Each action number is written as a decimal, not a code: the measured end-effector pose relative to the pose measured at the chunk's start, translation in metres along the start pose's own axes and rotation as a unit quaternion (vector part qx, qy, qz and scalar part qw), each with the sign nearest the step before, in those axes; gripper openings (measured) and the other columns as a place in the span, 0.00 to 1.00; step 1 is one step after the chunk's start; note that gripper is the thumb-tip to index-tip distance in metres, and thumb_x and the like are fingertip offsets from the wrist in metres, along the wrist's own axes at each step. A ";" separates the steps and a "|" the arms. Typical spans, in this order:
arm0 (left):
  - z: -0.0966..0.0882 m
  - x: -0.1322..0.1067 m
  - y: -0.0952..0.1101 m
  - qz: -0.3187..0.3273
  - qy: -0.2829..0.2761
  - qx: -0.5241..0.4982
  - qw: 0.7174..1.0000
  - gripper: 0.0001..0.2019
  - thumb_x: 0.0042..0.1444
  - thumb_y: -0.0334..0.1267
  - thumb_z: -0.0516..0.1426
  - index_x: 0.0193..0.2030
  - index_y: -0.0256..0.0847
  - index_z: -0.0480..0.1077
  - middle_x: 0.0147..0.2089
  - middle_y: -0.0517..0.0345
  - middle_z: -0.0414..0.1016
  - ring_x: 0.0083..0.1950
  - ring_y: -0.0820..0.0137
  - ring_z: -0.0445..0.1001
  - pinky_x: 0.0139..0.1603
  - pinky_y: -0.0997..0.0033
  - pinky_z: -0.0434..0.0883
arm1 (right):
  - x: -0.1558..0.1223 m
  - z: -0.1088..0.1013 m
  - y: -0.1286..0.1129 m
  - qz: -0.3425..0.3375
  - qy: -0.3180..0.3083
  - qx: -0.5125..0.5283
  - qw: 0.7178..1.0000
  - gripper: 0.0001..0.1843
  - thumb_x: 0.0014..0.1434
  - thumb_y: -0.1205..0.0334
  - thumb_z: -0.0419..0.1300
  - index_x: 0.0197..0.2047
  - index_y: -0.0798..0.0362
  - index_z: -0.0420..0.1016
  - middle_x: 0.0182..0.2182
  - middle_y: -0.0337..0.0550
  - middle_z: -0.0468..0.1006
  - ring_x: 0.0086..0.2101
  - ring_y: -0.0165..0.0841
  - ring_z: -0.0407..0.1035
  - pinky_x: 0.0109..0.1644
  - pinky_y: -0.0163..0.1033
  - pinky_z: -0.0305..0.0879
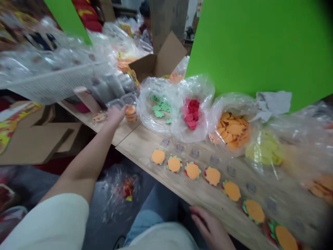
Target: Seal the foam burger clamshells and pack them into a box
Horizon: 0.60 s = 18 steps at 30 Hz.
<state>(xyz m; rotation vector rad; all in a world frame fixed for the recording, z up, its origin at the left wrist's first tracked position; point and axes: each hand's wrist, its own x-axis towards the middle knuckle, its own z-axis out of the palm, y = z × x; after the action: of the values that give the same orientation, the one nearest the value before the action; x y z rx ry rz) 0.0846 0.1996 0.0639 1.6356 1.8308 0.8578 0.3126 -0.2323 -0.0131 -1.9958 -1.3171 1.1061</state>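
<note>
My left hand [116, 114] reaches out to the far left of the workbench. It is at a clear plastic container [131, 113] with orange foam pieces in it; blur hides its fingers and whether it grips anything. My right hand [206, 224] rests by the bench's front edge, fingers loosely stretched, nothing visible in it. Nearest to it lies a row of toy foam burgers [212, 176], orange on top with green and red layers showing. Behind the row are small clear plastic pieces [195, 153] in a line.
Clear bags hold green foam pieces [161, 107], red pieces [191, 114], orange ovals [232, 128] and yellow pieces [265, 149]. A green panel [260, 48] rises behind them. At left stand a white basket [57, 81] and an open cardboard box [39, 139]. Another person is in the background.
</note>
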 end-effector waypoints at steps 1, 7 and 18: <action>0.001 -0.014 -0.009 -0.005 0.004 -0.009 1.000 0.16 0.55 0.46 0.51 0.38 0.31 0.63 0.43 0.42 0.69 0.49 0.58 0.65 0.46 0.61 0.62 | -0.001 -0.002 -0.001 0.009 -0.015 0.000 1.000 0.19 0.57 0.50 0.51 0.44 0.50 0.75 0.43 0.46 0.77 0.44 0.37 0.70 0.49 0.39 0.65; 0.040 -0.146 -0.060 -0.091 -0.259 -0.093 0.957 0.09 0.50 0.43 0.55 0.26 0.39 0.66 0.21 0.59 0.68 0.22 0.67 0.70 0.27 0.67 0.67 | 0.014 -0.012 -0.027 -0.019 -0.029 0.022 0.999 0.15 0.58 0.55 0.51 0.44 0.48 0.74 0.40 0.46 0.77 0.41 0.38 0.70 0.47 0.44 0.65; -0.005 -0.187 -0.062 -0.150 -0.323 -0.342 0.870 0.14 0.48 0.47 0.58 0.33 0.40 0.62 0.30 0.63 0.68 0.31 0.75 0.72 0.37 0.72 0.72 | 0.107 -0.002 -0.109 0.035 0.011 0.424 0.905 0.20 0.54 0.49 0.55 0.45 0.53 0.68 0.38 0.48 0.76 0.37 0.34 0.71 0.39 0.42 0.69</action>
<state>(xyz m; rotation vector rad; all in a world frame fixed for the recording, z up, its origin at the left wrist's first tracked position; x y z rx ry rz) 0.0633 0.0096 0.0164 0.9705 1.0797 0.6054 0.2810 -0.0905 0.0335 -1.3813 -0.5666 1.3705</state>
